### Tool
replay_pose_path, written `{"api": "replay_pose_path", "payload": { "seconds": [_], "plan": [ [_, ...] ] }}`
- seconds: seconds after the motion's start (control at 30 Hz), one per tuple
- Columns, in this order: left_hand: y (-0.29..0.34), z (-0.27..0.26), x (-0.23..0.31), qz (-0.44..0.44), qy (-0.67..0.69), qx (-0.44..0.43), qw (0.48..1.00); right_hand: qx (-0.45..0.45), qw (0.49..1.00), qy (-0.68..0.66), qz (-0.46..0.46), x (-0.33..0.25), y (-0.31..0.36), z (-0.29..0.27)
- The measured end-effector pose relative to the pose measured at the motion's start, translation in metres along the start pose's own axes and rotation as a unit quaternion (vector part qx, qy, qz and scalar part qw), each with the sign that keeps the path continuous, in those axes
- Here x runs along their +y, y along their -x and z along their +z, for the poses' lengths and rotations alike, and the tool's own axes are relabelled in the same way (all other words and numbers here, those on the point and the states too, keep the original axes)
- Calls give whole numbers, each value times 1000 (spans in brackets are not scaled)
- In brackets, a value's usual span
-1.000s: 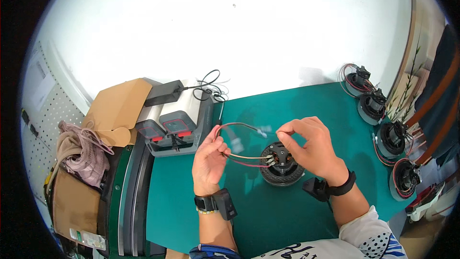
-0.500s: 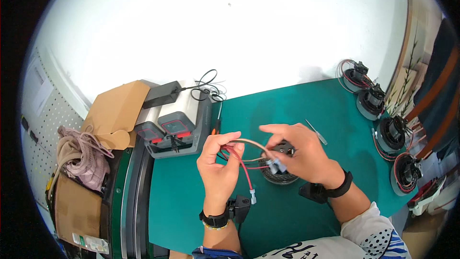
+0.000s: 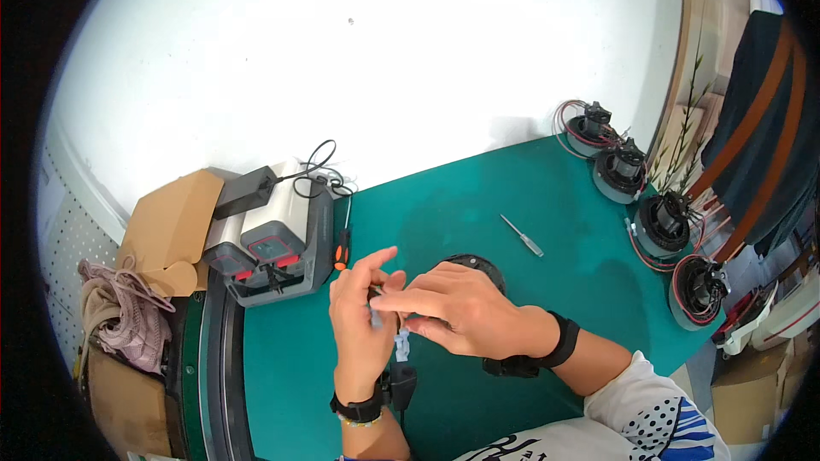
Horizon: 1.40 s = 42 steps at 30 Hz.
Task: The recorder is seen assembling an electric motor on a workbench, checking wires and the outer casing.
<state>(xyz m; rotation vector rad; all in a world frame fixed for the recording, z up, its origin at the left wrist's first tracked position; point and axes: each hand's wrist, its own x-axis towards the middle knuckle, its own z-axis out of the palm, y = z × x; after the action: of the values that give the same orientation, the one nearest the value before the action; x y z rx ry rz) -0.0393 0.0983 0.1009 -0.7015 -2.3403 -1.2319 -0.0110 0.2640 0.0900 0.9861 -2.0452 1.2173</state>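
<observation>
My left hand (image 3: pixel 359 324) and my right hand (image 3: pixel 470 312) meet over the front of the green mat. Both have their fingers closed on a bundle of wires, mostly hidden behind them. Pale blue wire connectors (image 3: pixel 402 344) poke out below the right fingertips; another bluish bit shows at the left palm. Behind my right hand lies a round black motor (image 3: pixel 480 265), mostly covered by the hand. Each wrist wears a black strap with a small black box.
On the green mat (image 3: pixel 427 213) lie a flat screwdriver (image 3: pixel 523 236) and an orange-handled screwdriver (image 3: pixel 342 252). Several round motors with wires (image 3: pixel 662 224) line the right edge. A battery charger (image 3: pixel 278 277), an open cardboard box (image 3: pixel 171 226) and pink cord (image 3: pixel 128 316) occupy the left.
The hands have come together, the right moving left onto the wires. The red wire and its hanging connector are now largely hidden. The whole view has shifted.
</observation>
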Motion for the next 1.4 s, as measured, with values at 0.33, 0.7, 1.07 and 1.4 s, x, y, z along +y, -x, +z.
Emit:
{"api": "replay_pose_path", "payload": {
  "seconds": [0.33, 0.7, 1.07, 1.4],
  "plan": [
    [-4, 6, 6, 20, -20, 2, 1000, -2, 999, 54, -6, 3, -3, -10],
    [-1, -1, 13, 105, -8, -22, 994, 99, 992, -52, 52, 1, -3, -18],
    [-8, -5, -1, 53, -15, -28, 998, 72, 991, -22, 107, 4, -10, -33],
    [5, -8, -32, 28, -242, -35, 969, -93, 969, 131, 186, 27, 7, -71]
  ]
}}
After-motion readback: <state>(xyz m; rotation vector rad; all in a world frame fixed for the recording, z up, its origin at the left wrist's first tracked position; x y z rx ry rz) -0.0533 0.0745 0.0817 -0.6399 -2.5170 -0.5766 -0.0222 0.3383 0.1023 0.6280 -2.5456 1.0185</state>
